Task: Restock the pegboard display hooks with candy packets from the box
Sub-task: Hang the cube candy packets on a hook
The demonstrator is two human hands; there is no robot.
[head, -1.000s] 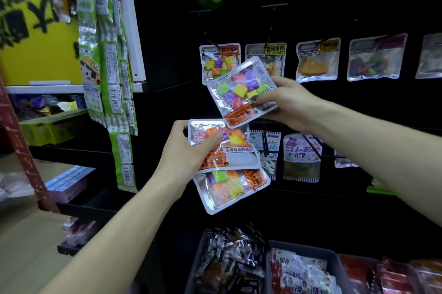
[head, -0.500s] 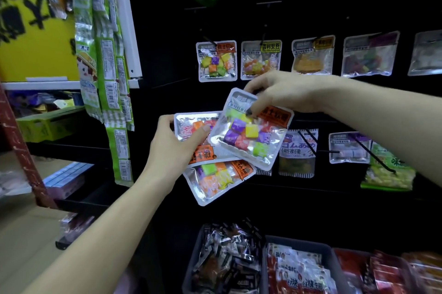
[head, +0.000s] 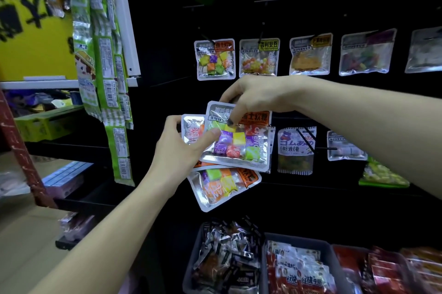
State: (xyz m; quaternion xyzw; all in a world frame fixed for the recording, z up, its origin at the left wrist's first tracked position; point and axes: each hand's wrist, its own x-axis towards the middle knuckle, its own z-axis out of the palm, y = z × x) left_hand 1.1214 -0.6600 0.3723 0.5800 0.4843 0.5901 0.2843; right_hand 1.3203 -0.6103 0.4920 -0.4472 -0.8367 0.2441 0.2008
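Observation:
My left hand (head: 181,150) grips a fanned stack of clear candy packets filled with coloured cubes; the lowest one (head: 222,186) sticks out underneath. My right hand (head: 253,95) pinches the top edge of the front candy packet (head: 239,143), which lies on that stack under my left thumb. Both hands are in front of the black pegboard (head: 162,38). Above them, a matching packet of coloured cubes (head: 214,59) hangs on a hook in the upper row. The box is not visible.
Other packets hang along the upper row (head: 259,58) and the lower row (head: 296,150). Green strip packets (head: 107,73) dangle at the left beside a yellow sign. Dark bins of wrapped snacks (head: 227,262) stand below. A red ladder rail (head: 21,150) leans at far left.
My right hand brought its packet down from beside the upper hook, turned it upright and laid it onto the stack in my left hand. My left thumb now presses on it.

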